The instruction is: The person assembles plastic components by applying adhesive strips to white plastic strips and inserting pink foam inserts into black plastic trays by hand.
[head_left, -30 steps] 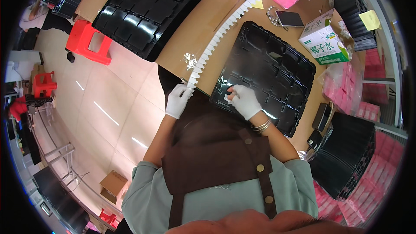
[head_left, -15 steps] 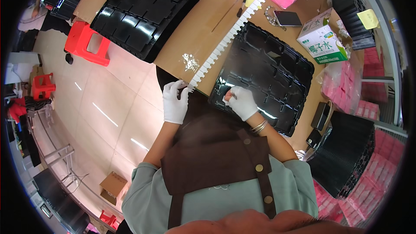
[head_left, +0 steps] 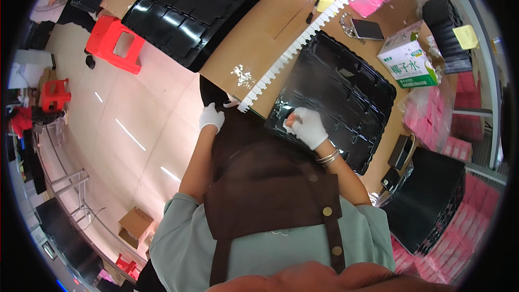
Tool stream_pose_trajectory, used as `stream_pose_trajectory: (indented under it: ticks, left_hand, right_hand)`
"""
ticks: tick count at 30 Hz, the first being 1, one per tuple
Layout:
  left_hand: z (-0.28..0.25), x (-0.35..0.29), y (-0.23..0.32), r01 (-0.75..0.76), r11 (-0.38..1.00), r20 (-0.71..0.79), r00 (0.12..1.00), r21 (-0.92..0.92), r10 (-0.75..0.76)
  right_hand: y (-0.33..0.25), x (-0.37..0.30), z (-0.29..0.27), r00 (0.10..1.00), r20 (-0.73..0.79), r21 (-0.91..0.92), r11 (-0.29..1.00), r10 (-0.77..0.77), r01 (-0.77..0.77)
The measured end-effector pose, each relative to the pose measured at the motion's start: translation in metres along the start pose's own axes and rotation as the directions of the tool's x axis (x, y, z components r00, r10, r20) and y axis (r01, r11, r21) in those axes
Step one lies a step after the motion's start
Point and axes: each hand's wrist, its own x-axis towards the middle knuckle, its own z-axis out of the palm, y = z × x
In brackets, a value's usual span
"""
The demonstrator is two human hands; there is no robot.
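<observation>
My left hand (head_left: 211, 118) in a white glove hangs beside the table's near edge, its fingers curled; anything in them is hidden. Between it and the edge a small white piece (head_left: 231, 101) shows, too small to name. A long white strip with toothed edges (head_left: 303, 43) runs diagonally across the table, its near end close to my left hand. My right hand (head_left: 309, 127), gloved with bare fingertips, is pinched closed over the near left corner of a black plastic tray with compartments (head_left: 351, 89). What its fingertips hold, I cannot make out.
Another black tray (head_left: 189, 11) lies at the far left of the brown table (head_left: 265, 43). White scraps (head_left: 241, 75), a marker (head_left: 312, 11), a phone (head_left: 367, 29) and a carton (head_left: 408, 59) are about. Black trays (head_left: 427, 200) stack at right; red stools (head_left: 114, 44) stand left.
My left hand has drawn back from the strip's near end, down and to the left, and its fingers have curled in. My right hand stays pinched over the tray's corner.
</observation>
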Motion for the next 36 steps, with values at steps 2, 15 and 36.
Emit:
stream_pose_trajectory:
  ticks: [2,15,36]
  left_hand:
    - [0.026,0.026,-0.003,-0.007,1.000,0.072,0.997,0.029,0.005]
    - [0.135,0.091,0.001,-0.262,0.873,0.226,0.899,-0.411,0.376]
    - [-0.064,-0.039,0.075,-0.570,0.669,-0.465,0.810,-0.477,0.358]
  right_hand:
    - [-0.005,0.000,0.002,0.995,-0.045,-0.062,0.994,0.087,-0.090]
    - [0.007,0.005,-0.016,0.994,-0.050,0.477,0.877,0.100,-0.065]
    - [0.064,0.030,-0.496,0.580,-0.794,-0.390,0.886,-0.185,-0.251]
